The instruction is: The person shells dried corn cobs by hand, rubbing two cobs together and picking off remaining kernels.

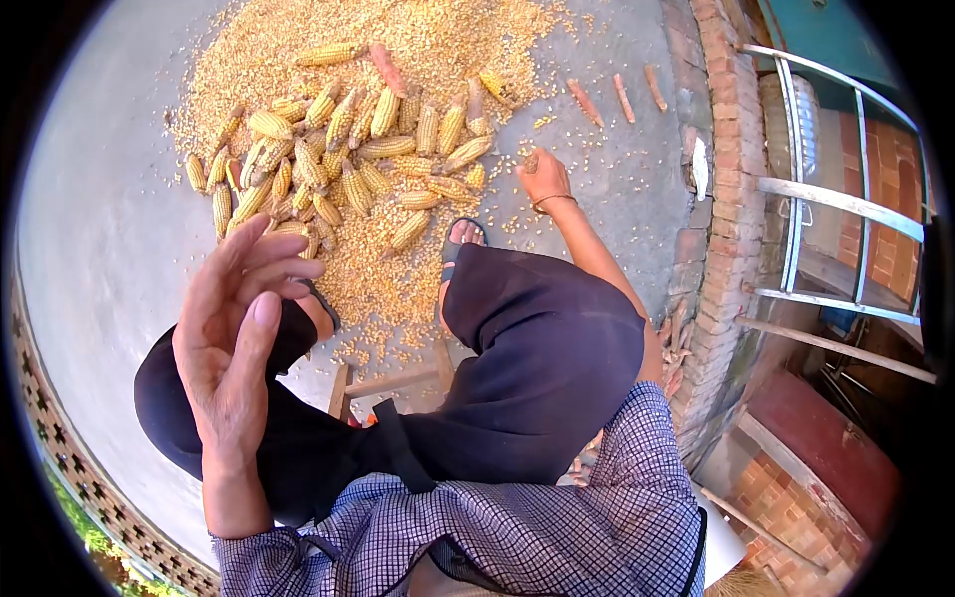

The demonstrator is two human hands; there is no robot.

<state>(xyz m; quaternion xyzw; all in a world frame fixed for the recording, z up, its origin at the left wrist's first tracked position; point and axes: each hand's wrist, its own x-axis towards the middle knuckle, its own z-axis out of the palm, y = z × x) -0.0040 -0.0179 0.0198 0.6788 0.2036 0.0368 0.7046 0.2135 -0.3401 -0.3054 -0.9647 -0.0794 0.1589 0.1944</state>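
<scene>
My left hand is raised above my left knee, fingers curved and apart, with nothing in it. My right hand is closed low over the floor, to the right of the corn pile. A small brownish bit shows at its fingers, too little to identify. Between and beyond my feet lies a heap of dried corn ears, yellow with some bare patches. Loose corn kernels spread around and behind the heap. A reddish stripped cob rests on top of it.
Several bare cobs lie on the concrete floor at the right. A brick edge runs along that side, with a metal frame beyond. More cobs sit by the bricks. A wooden stool is beneath me.
</scene>
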